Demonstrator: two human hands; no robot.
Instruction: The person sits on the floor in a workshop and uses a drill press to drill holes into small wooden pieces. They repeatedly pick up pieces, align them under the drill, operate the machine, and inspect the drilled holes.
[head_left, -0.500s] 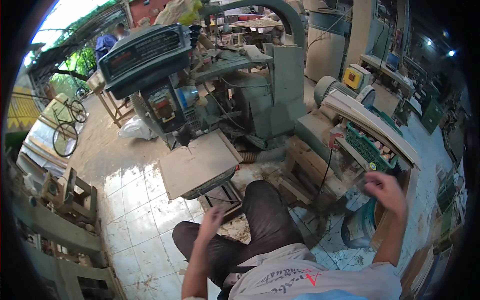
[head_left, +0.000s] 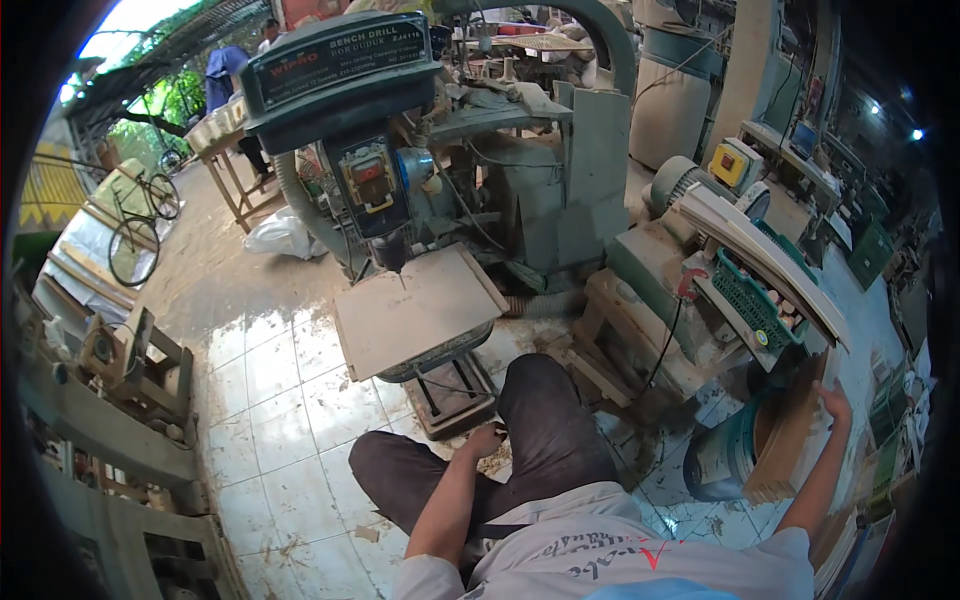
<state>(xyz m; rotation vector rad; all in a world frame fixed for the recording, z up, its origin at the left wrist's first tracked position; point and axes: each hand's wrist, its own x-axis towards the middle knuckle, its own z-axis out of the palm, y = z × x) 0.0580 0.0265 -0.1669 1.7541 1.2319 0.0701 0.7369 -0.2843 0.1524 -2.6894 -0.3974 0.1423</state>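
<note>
My left hand point(head_left: 487, 440) is between my knees, in front of the drill press base, its fingers curled; whatever they hold is too small to make out. My right hand point(head_left: 834, 402) reaches out to the right, fingers extended against the upper edge of a stack of wooden boards point(head_left: 790, 440). Ahead of me stands a drill press point(head_left: 340, 80) with a red switch and a bit pointing down. Beneath the bit, a flat board point(head_left: 415, 310) covers its table.
A bucket point(head_left: 720, 455) stands beside the board stack. Behind it are a green basket point(head_left: 748, 290) of small items, long planks point(head_left: 765, 255) and a motor point(head_left: 680, 180). Wooden frames point(head_left: 140, 370) line the left. Farther off are a bicycle point(head_left: 140, 235) and another person point(head_left: 268, 35).
My right hand has moved outward and down onto the board stack. My left hand has shifted right, between my knees. The view has turned slightly, so the drill press appears farther right.
</note>
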